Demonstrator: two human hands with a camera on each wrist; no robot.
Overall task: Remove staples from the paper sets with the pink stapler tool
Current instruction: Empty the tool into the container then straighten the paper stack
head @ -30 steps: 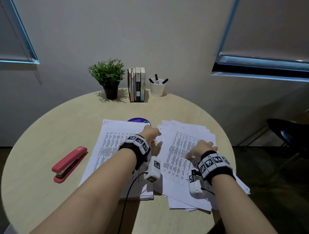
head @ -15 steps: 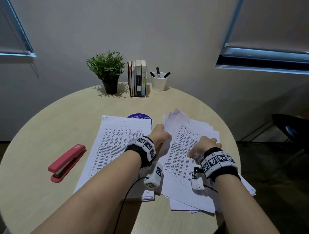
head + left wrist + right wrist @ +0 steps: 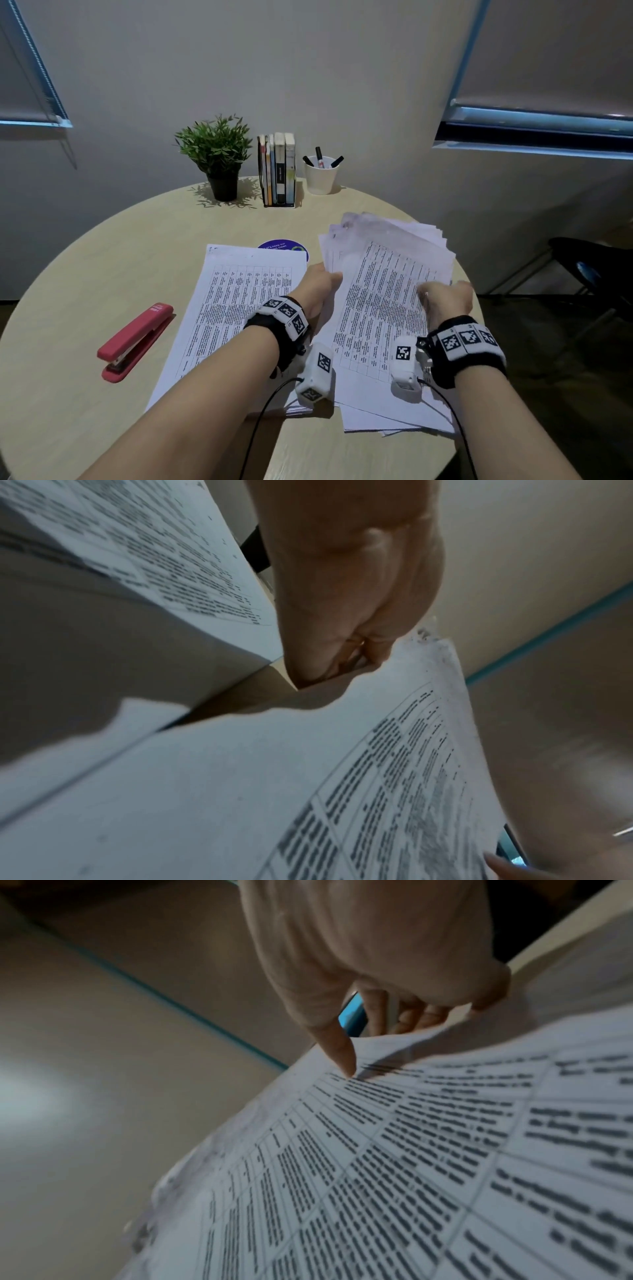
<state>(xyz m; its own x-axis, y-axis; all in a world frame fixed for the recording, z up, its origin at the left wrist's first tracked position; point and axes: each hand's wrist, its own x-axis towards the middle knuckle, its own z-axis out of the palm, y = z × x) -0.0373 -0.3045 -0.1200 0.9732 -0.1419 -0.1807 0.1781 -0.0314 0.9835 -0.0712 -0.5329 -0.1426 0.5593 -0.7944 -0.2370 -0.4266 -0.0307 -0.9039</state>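
Observation:
Both hands hold the right paper stack (image 3: 387,291), its far end lifted and fanned above the table. My left hand (image 3: 320,284) grips the stack's left edge, fingers curled under the sheets (image 3: 342,764). My right hand (image 3: 445,298) pinches the right edge, thumb on the printed top page (image 3: 411,1150) and fingers beneath. A second, flat paper set (image 3: 239,301) lies to the left under my left forearm. The pink stapler (image 3: 135,341) rests alone on the table at the left, well away from both hands.
At the round wooden table's (image 3: 102,260) far edge stand a potted plant (image 3: 215,154), a row of books (image 3: 277,169) and a white cup of markers (image 3: 320,174). A purple round sticker (image 3: 284,247) peeks out behind the left papers. A dark chair (image 3: 592,267) stands to the right.
Both hands took hold of the right stack's side edges and raised its far end off the table. The stapler and the left paper set stayed put.

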